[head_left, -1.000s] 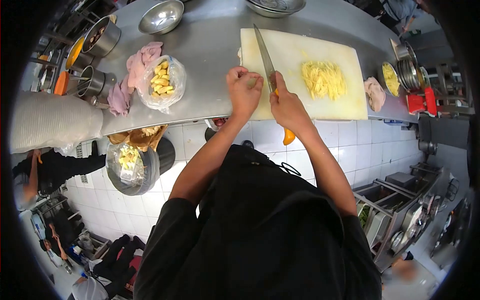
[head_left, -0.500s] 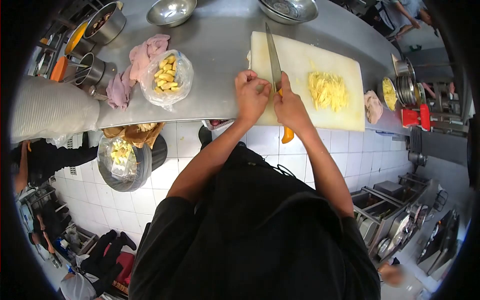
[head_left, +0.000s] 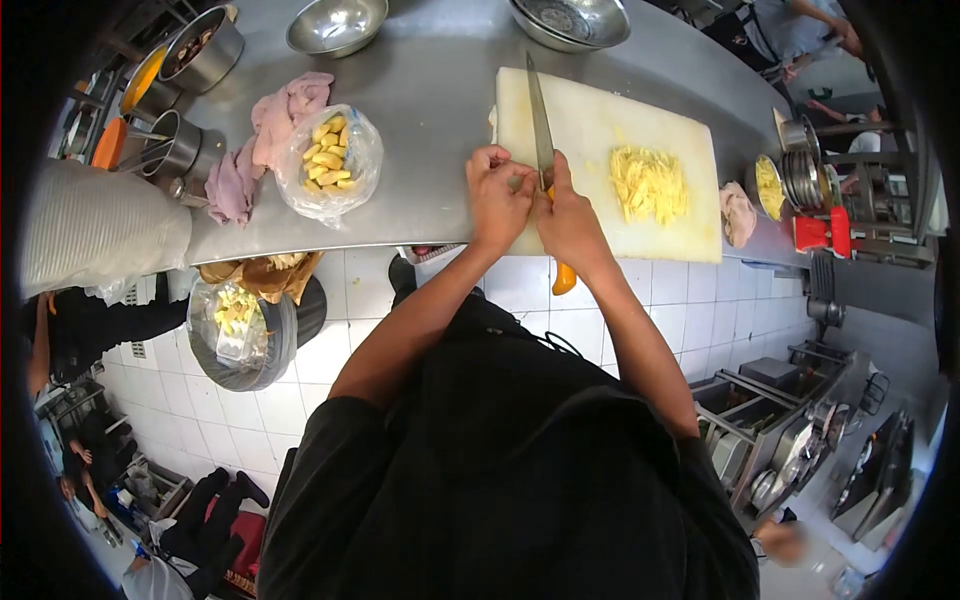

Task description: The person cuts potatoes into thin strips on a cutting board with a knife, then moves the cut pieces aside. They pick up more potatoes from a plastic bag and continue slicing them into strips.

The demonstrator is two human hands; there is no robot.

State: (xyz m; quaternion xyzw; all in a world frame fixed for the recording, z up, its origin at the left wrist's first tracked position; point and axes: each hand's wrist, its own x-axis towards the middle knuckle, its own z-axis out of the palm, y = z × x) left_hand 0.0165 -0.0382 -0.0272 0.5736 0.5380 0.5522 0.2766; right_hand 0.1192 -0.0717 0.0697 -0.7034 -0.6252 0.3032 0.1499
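My right hand (head_left: 574, 224) is wrapped round the orange handle of a long kitchen knife (head_left: 540, 112). Its blade points away from me over the left edge of a white cutting board (head_left: 675, 122). Close beside the knife, the fingers of my left hand (head_left: 498, 202) are curled into a pinch; whatever they hold is hidden. A heap of thin pale-yellow shreds (head_left: 648, 186), which look like ginger, lies on the right half of the board. To the left, peeled yellow chunks (head_left: 327, 158) sit in a clear plastic bag (head_left: 366, 170).
Two metal bowls, one left (head_left: 338, 22) and one right (head_left: 568, 20), stand at the counter's far side. Pink cloths (head_left: 290, 108) lie beside the bag. Metal pots (head_left: 205, 50) and stacked plastic containers (head_left: 105, 220) occupy the left end. Below the counter edge is a lined bin (head_left: 275, 355).
The view has shifted slightly, so the counter's things sit a little further left. My right hand still grips the knife, and my left hand stays pinched beside it.
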